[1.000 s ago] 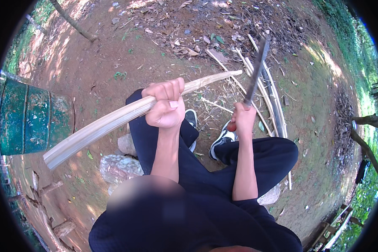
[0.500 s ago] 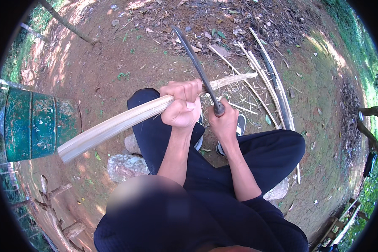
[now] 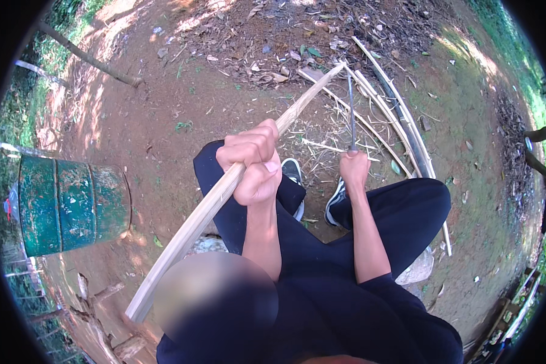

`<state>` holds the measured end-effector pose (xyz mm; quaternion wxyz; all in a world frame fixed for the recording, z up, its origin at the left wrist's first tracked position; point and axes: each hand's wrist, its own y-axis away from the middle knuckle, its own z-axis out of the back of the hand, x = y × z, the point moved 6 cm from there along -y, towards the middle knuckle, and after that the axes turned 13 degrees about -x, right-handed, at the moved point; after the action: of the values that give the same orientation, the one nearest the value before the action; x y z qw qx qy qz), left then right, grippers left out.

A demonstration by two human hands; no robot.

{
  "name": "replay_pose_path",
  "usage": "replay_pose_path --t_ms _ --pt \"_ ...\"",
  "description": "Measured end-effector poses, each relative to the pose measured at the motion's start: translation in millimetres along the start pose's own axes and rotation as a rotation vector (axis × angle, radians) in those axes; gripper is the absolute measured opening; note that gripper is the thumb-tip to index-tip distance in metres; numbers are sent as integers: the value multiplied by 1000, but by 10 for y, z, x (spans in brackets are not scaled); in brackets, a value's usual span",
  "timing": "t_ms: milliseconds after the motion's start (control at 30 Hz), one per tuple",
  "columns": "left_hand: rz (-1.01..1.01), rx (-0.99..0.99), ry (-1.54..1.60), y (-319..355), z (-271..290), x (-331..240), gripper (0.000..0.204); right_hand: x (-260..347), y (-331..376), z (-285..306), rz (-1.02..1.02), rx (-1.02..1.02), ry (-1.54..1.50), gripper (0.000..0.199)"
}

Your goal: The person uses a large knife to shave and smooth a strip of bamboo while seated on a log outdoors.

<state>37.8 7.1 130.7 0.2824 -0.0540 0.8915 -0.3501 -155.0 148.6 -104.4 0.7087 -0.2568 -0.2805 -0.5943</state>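
A long pale strip of split wood (image 3: 194, 225) runs slantwise from the lower left to the upper middle. My left hand (image 3: 250, 162) is closed round it near its middle, knuckles up. Its thin far end lies by the tip of a machete (image 3: 351, 112); I cannot tell whether the two touch. My right hand (image 3: 353, 168) grips the machete's handle above my right knee, with the narrow dark blade pointing away from me, seen nearly edge-on.
Long split strips (image 3: 387, 115) and a dark pole (image 3: 400, 112) lie on the ground at the right, with thin shavings (image 3: 312, 142) around them. A green metal drum (image 3: 76, 206) stands at the left. Stones (image 3: 418, 269) sit beside my legs. Rough branches (image 3: 97, 321) lie lower left.
The wood strip has swung steeper, its near end down toward me and its far end up. The machete has moved off the strip to the right, its blade now pointing straight ahead.
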Motion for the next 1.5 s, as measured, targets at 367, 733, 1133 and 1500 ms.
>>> replay_pose_path --t_ms 367,733,1133,1500 --pt "98 -173 4 147 261 352 20 1206 771 359 214 219 -506 18" --pt "258 -322 196 109 255 218 19 1085 793 236 406 92 -397 16" --pt "72 -197 172 -64 211 -112 21 194 111 -60 21 10 -139 20" --pt "272 -198 248 -4 337 60 21 804 416 87 183 123 -299 18"
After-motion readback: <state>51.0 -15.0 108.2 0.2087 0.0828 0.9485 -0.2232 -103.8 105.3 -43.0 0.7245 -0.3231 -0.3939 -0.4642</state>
